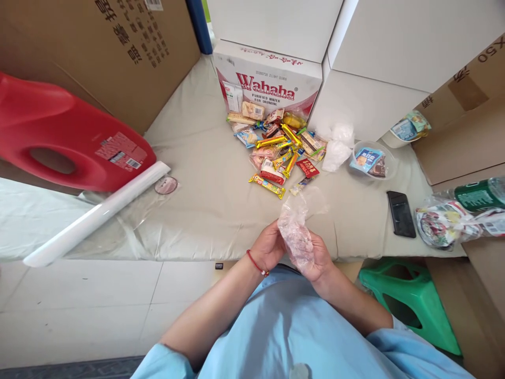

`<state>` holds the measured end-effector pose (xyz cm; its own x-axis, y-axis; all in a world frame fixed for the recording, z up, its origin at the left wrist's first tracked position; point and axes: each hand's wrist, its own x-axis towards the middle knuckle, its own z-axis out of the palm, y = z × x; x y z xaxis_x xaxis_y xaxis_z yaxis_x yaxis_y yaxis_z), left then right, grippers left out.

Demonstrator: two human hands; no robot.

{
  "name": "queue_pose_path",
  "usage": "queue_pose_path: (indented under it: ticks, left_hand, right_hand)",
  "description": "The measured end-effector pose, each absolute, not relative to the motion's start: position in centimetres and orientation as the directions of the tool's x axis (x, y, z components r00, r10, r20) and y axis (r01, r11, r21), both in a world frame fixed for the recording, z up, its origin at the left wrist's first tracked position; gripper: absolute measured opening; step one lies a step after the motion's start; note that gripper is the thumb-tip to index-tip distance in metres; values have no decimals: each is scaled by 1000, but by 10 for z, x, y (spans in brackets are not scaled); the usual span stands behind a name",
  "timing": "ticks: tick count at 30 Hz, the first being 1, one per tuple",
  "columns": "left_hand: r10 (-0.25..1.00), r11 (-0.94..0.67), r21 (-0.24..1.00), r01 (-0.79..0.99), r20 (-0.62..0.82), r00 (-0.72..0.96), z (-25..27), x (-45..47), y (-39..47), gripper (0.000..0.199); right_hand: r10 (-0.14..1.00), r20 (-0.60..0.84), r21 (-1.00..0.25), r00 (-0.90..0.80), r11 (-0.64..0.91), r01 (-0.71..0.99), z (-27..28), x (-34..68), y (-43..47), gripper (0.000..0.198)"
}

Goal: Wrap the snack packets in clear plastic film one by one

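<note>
Between my two hands, close to my body at the table's front edge, is a clear, crinkled plastic bag (296, 239). My left hand (270, 245), with a red string bracelet at the wrist, is closed on the bag's left side. My right hand (319, 258) grips its right side, with the fingers partly behind the plastic. Beyond the bag lies a pile of wrapped snacks (282, 145) in yellow, red, blue and white packets. White crumpled plastic bags (338, 147) sit to the right of the pile, beside a clear round tub (389, 163) with packets in it.
A Wahaha water carton (272, 79) stands behind the snacks. At left are a red jug (74, 131), a white plastic roll (98, 213) and a round lid-like disc (166, 185). At right lie a black phone (401, 213) and a green-labelled bottle (479, 193). Below is a green stool (410, 300).
</note>
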<state>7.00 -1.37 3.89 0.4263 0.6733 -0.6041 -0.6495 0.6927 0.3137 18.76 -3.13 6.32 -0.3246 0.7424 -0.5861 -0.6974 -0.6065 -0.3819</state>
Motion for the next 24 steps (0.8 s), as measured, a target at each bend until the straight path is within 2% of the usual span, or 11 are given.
queue_pose_path:
  ticks: [3,5,8,10,12,14,16,19,22,24]
  left_hand:
    - [776,515,380,-768,-589,228,40,65,-6,24]
    - [802,417,423,-805,-588,106,41,55,0,29]
    - [799,321,540,-778,-595,-83,40,36,5,31]
    - [792,237,679,-695,-549,-266,38,24,5,31]
    - [781,177,825,-537,-450,-432,34,15,3,29]
    - [775,170,916,-363,-351,-525,30,7,2,27]
    - [776,187,945,-267,-309,-550,28,-1,3,24]
    - [793,270,919,-286,-381,-476,30,-15,7,22]
    - [819,384,858,-342,-488,-303,37,-32,12,23]
    - [816,420,830,-367,-522,-248,43,-37,15,25]
  right_hand:
    - [698,-600,-331,-392,-662,-673,65,187,-34,29]
    - [735,-581,-388,-349,-627,-676,65,187,-32,31]
    - [820,-544,-524,-180,-499,-690,61,190,-26,37]
    - [849,-526,-621,-47,-421,-662,56,195,-19,41]
    - [866,-494,-724,81,-358,-590,49,201,-13,44]
    - [882,-432,-821,188,-298,-487,42,206,-9,46]
    - [897,-363,-889,254,-251,-384,37,211,-5,45]
    - [910,-330,-922,252,-253,-294,34,222,2,42]
    - [901,-404,-885,160,-340,-317,35,233,10,42]
    - [886,-451,-842,110,-381,-381,36,238,16,44]
